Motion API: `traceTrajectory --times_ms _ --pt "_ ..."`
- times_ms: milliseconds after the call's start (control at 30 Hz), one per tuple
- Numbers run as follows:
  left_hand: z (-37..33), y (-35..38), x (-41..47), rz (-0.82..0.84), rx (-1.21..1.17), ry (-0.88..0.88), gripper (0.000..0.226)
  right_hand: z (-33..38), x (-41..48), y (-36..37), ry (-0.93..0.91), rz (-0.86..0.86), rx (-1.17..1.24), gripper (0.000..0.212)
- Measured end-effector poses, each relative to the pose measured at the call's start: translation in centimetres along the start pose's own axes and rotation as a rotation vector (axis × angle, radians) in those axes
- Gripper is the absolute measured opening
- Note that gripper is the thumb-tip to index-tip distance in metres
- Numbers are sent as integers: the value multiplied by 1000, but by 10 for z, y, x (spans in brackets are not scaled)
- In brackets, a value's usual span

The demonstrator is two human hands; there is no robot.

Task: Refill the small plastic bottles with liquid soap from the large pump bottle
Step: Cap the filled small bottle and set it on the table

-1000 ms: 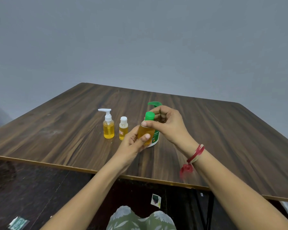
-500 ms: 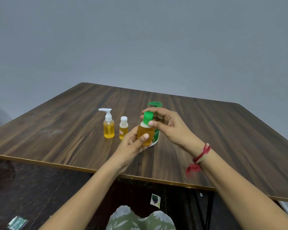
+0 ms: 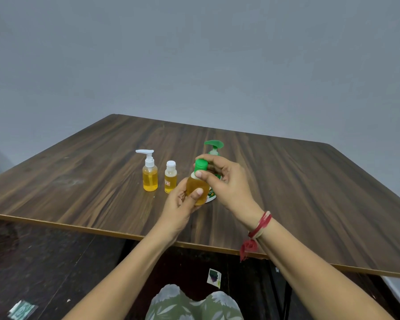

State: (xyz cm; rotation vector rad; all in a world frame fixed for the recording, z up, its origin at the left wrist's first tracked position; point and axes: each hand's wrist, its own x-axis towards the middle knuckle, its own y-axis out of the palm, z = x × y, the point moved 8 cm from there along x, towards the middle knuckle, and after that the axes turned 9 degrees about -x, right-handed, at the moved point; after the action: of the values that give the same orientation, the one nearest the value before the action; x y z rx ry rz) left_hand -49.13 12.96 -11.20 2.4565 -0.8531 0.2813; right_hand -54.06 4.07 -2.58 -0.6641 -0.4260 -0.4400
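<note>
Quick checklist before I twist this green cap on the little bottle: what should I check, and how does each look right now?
1. Left hand grips the small bottle by its body: ok.
2. Right hand pinches the green cap: ok.
3. Small bottle held close to upright above the table: ok.
4. Cap tight or loose: cannot tell.
5. Large pump bottle upright just behind the hands: ok.
6. White pump bottle and white-capped bottle stand apart to the left: ok.
</note>
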Motion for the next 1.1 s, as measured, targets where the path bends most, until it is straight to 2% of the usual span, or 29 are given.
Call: traceTrajectory --times_ms 100,233,400,467,600,800,967,1100 --pt "0 -2 -3 -1 37 18 47 -9 1 6 38 17 30 31" --pt "6 -3 -4 38 46 -32 41 -12 7 8 80 121 127 32" --pt "-5 -16 0 -4 121 45 41 -18 7 8 113 203 200 49" --pt "-7 -25 4 -42 172 58 39 -26 7 3 149 174 218 47" --pt "-4 -39 12 -69 302 51 21 -48 7 -5 251 86 258 37" --pt "13 -58 22 -74 488 -22 25 -74 0 1 332 81 223 32" --pt "22 -70 25 -167 504 -96 26 -90 4 -13 346 -78 174 28" --pt "21 -72 28 -204 500 -115 26 -102 5 -15 357 -79 122 23"
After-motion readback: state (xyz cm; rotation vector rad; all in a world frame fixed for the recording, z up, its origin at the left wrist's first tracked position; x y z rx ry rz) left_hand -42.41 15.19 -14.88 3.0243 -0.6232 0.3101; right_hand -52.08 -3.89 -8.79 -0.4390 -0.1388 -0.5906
